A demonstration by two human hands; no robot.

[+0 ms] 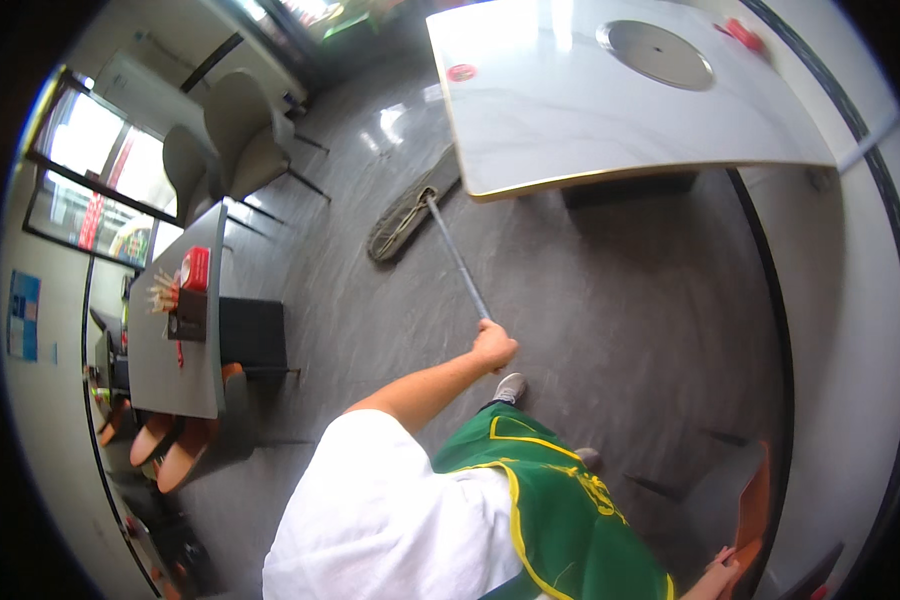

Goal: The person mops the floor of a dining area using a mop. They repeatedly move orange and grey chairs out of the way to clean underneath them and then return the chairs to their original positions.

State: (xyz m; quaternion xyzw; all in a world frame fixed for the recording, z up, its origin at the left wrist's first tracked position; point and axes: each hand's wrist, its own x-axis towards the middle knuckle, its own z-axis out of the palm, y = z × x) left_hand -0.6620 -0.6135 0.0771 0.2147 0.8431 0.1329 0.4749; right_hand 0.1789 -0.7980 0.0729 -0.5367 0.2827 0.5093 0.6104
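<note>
My left hand [494,346] is closed around the upper part of a grey mop handle [457,259]. The handle slopes away from me to a long, flat dust-mop head [412,214] lying on the grey floor. The far end of that head passes behind the corner of a white marble-patterned table [540,127]. Low on the right, my right hand [720,574] has its fingers curled at the edge of an orange-backed chair [751,502]; the picture's rim cuts off part of this hand.
A round metal plate [656,54] is set into the white table. On the left stands another table [172,382] with a red box [195,268] and a dark holder of chopsticks [187,315]. Grey chairs [244,127] stand beyond it, and orange-backed ones [187,454] nearer. A wall [832,300] runs along the right.
</note>
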